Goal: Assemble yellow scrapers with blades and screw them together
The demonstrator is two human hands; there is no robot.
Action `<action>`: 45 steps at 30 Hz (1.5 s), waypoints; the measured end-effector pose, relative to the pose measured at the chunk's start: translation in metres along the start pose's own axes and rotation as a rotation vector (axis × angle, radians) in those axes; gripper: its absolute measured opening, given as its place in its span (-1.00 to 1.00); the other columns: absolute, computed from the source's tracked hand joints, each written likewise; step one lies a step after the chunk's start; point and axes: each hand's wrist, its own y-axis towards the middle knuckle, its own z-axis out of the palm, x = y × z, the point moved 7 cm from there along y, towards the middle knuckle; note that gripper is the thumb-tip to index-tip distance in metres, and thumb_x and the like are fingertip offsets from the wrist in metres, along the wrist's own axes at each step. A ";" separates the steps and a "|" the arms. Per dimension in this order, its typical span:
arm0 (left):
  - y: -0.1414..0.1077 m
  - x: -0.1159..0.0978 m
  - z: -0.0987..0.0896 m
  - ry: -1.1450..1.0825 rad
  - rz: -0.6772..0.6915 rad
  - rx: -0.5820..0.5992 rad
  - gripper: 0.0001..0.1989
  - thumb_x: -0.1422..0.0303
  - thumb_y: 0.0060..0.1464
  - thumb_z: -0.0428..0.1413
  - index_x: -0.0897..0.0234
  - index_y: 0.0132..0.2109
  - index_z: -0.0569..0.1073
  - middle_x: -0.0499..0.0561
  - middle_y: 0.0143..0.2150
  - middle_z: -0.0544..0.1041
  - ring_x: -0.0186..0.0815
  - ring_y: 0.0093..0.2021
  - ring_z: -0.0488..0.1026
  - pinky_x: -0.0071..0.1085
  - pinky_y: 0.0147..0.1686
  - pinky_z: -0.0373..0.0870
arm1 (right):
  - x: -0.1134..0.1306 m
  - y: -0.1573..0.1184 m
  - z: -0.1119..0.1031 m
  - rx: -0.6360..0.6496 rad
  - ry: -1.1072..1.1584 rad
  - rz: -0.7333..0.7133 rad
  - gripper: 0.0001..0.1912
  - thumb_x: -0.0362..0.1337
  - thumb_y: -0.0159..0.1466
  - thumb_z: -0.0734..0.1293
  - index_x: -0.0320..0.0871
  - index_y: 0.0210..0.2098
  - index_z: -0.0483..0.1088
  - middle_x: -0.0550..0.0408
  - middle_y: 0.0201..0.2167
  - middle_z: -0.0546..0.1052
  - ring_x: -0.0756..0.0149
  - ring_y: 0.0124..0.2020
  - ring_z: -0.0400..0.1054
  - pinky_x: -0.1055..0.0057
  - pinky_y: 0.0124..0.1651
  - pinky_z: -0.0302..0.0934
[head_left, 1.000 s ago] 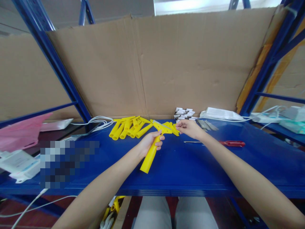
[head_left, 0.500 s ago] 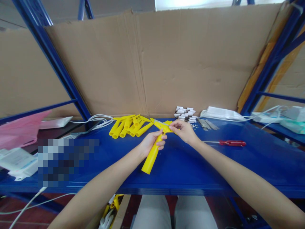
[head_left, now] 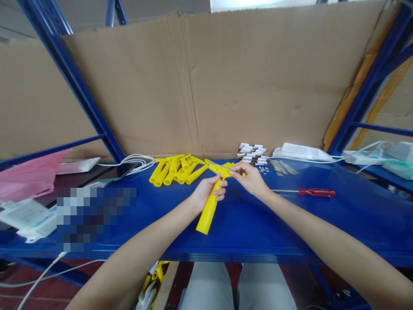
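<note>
"Gripping the yellow tool [head_left: 209,209] by its tubular handle [head_left: 204,224], the left hand [head_left: 206,193] is wrapping its fingers around the upper part, just below the crosspiece [head_left: 217,170]. How is the long axis running?"

"The handle is slanting from its wide end, nearest the person, away and slightly to the right. The crosspiece is lying across the far end, with a grey strip [head_left: 216,165] running along its far edge."

"Which hand is lying nearer the crosspiece's right end?"

"The right hand [head_left: 250,175]. Its thumb and fingers are standing close together, touching that end from the right, so the crosspiece is lying to their left."

"Are the right fingers holding anything?"

"One cannot tell: the fingertips are covering the contact, and whether they are pinching the crosspiece, the strip or a small piece is not showing."

"And where is the tool being held?"

"Over the middle of the blue surface [head_left: 258,228]. A pile of similar yellow tools [head_left: 173,165] is lying beyond it to the left; a red-handled screwdriver [head_left: 316,192] is lying to the right, its shaft pointing toward the right wrist. Loose metal strips [head_left: 284,167] are lying farther back, beside a stack of white pieces [head_left: 251,153]."
</note>
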 end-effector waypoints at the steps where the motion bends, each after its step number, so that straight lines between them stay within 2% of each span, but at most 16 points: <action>1: 0.000 0.000 0.000 0.000 0.003 -0.005 -0.70 0.36 0.28 -0.22 0.30 -0.41 0.21 -0.16 -0.56 0.12 -0.55 -0.75 -0.05 -0.59 -0.78 0.02 | 0.001 0.000 0.000 0.004 -0.003 -0.014 -0.78 -0.11 0.21 0.31 -0.14 -0.42 0.43 0.04 -0.34 0.50 0.32 -0.34 0.37 0.36 -0.30 0.26; 4: 0.001 -0.001 -0.001 0.002 0.011 -0.020 -0.67 0.36 0.29 -0.25 0.31 -0.43 0.21 -0.15 -0.56 0.13 -0.55 -0.75 -0.04 -0.59 -0.78 0.02 | 0.005 -0.001 -0.001 0.029 -0.025 -0.064 -0.79 -0.13 0.23 0.30 -0.13 -0.41 0.45 0.03 -0.32 0.50 0.30 -0.29 0.39 0.34 -0.26 0.28; 12: 0.001 0.000 -0.001 -0.017 0.006 -0.007 -0.73 0.36 0.26 -0.16 0.30 -0.42 0.20 -0.16 -0.56 0.11 -0.55 -0.74 -0.06 -0.59 -0.78 0.01 | 0.009 -0.001 -0.002 0.062 -0.094 -0.141 -0.78 -0.13 0.27 0.25 -0.11 -0.36 0.45 0.01 -0.28 0.49 0.29 -0.27 0.38 0.30 -0.21 0.28; 16: 0.000 0.000 0.000 -0.002 0.009 -0.024 -0.71 0.36 0.28 -0.22 0.29 -0.42 0.20 -0.15 -0.56 0.13 -0.54 -0.75 -0.04 -0.58 -0.79 0.01 | 0.009 -0.001 0.000 0.082 -0.147 -0.131 -0.81 -0.21 0.30 0.20 -0.10 -0.36 0.39 0.02 -0.30 0.47 0.28 -0.25 0.36 0.31 -0.18 0.26; 25: 0.000 0.000 0.002 0.036 0.010 -0.047 -0.68 0.38 0.29 -0.26 0.30 -0.42 0.20 -0.15 -0.56 0.14 -0.54 -0.76 -0.02 -0.58 -0.80 0.02 | 0.010 0.001 0.003 0.175 -0.178 -0.083 -0.92 -0.37 0.24 0.19 -0.11 -0.39 0.26 0.09 -0.38 0.40 0.33 -0.35 0.30 0.40 -0.27 0.21; 30: -0.001 0.000 0.002 0.037 0.014 -0.037 -0.68 0.37 0.29 -0.26 0.30 -0.42 0.20 -0.15 -0.57 0.14 -0.54 -0.76 -0.02 -0.58 -0.80 0.02 | 0.005 0.002 0.003 0.152 -0.134 -0.044 -0.93 -0.33 0.24 0.21 -0.13 -0.39 0.27 0.11 -0.40 0.38 0.36 -0.39 0.27 0.41 -0.31 0.19; 35: 0.000 0.000 0.001 0.018 0.020 -0.039 -0.66 0.37 0.30 -0.28 0.30 -0.43 0.19 -0.15 -0.57 0.14 -0.54 -0.77 -0.02 -0.58 -0.80 0.01 | 0.002 0.002 0.004 0.125 -0.095 -0.057 -0.86 -0.25 0.25 0.25 -0.13 -0.43 0.30 0.12 -0.42 0.36 0.38 -0.42 0.25 0.42 -0.34 0.19; 41: 0.000 -0.001 0.001 -0.006 0.040 -0.043 -0.65 0.37 0.30 -0.29 0.31 -0.43 0.20 -0.14 -0.58 0.15 -0.55 -0.77 -0.02 -0.59 -0.80 0.02 | 0.008 0.000 -0.002 0.065 -0.076 -0.157 -0.85 -0.26 0.26 0.25 -0.13 -0.37 0.43 0.03 -0.29 0.41 0.32 -0.28 0.32 0.35 -0.25 0.25; 45: -0.002 -0.003 0.000 -0.023 0.055 -0.077 -0.65 0.37 0.31 -0.29 0.31 -0.44 0.19 -0.14 -0.59 0.16 -0.55 -0.78 0.00 -0.59 -0.80 0.02 | 0.008 -0.001 -0.003 0.088 -0.027 -0.178 -0.80 -0.33 0.25 0.22 -0.10 -0.31 0.50 0.03 -0.27 0.42 0.30 -0.20 0.35 0.30 -0.16 0.27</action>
